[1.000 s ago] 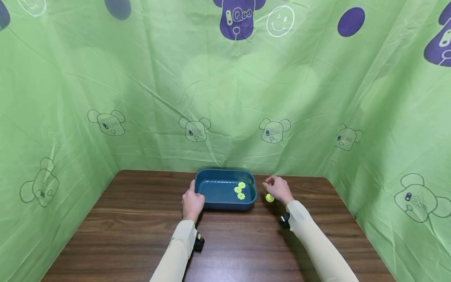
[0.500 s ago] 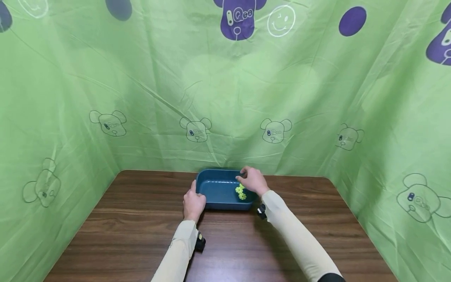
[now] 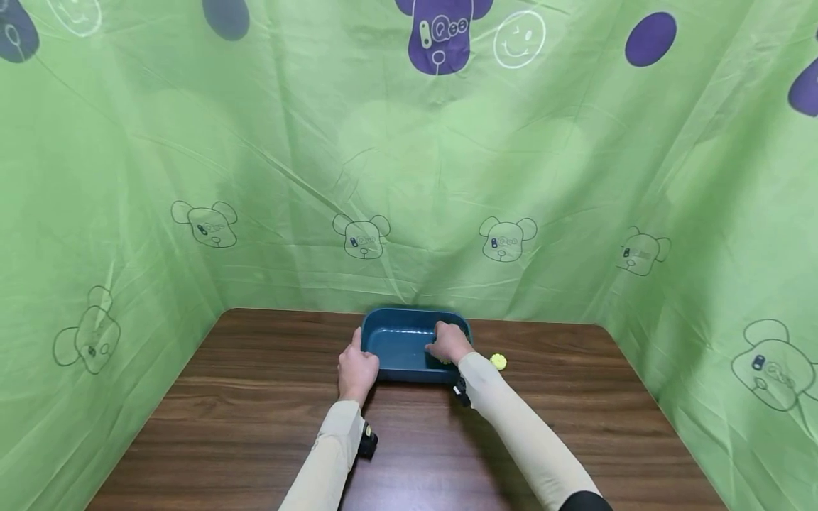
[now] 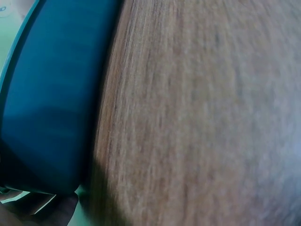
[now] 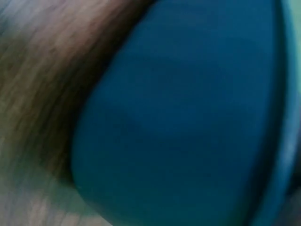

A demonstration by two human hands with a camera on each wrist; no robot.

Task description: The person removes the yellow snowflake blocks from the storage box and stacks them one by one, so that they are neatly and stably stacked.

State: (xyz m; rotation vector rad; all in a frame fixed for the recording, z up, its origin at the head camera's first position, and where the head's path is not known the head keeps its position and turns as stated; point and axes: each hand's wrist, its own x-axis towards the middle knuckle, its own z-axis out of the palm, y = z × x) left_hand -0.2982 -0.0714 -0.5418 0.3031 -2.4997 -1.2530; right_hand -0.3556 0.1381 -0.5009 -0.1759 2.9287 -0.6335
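A dark blue-green rectangular basin stands near the table's back edge. My left hand grips its left end, index finger stretched along the outside and thumb at the rim; the left wrist view shows fingertips against the basin wall. My right hand reaches down inside the basin's right half, fingers bent downward. What its fingertips hold, if anything, is hidden. A bit of yellow-green shows under that hand. One small scalloped yellow-green disc lies on the table right of the basin, beside my right wrist.
The brown wood-grain table extends around the basin. A green printed curtain hangs close behind it and along both sides. In the right wrist view, the basin's outer wall fills most of the frame.
My right hand has moved left from beside the basin, over its rim, and down inside, covering the yellow-green pieces seen there earlier. My left hand stays at the basin's left end.
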